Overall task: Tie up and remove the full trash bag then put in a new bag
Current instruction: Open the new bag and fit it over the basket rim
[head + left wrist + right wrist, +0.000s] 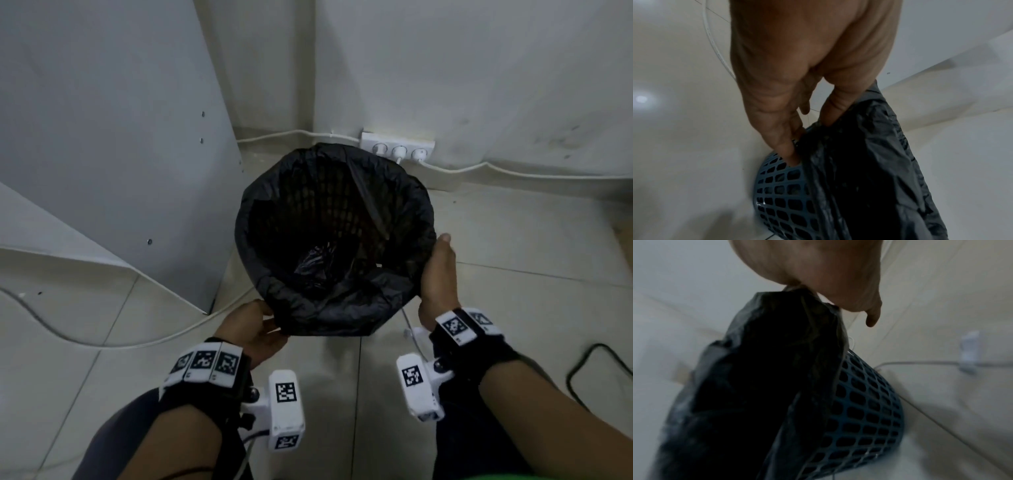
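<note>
A black trash bag (329, 308) lines a blue lattice bin (781, 186), its top folded down over the rim. The bin stands on the tiled floor in a corner. My left hand (260, 329) pinches the bag's folded hem at the near left; in the left wrist view the fingers (789, 151) and thumb close on the plastic. At the rim's right side, my right hand (440, 270) grips the bag's edge, thumb pointing up. The right wrist view shows the bag (766, 369) bunched under that palm and the bin (865, 402) below. Crumpled black plastic lies at the bag's bottom.
A white power strip (397, 145) with plugs lies against the wall just behind the bin. White cables (102, 339) run over the floor on both sides. A black cable (582, 370) loops at the right. A white cabinet panel (113, 137) stands close on the left.
</note>
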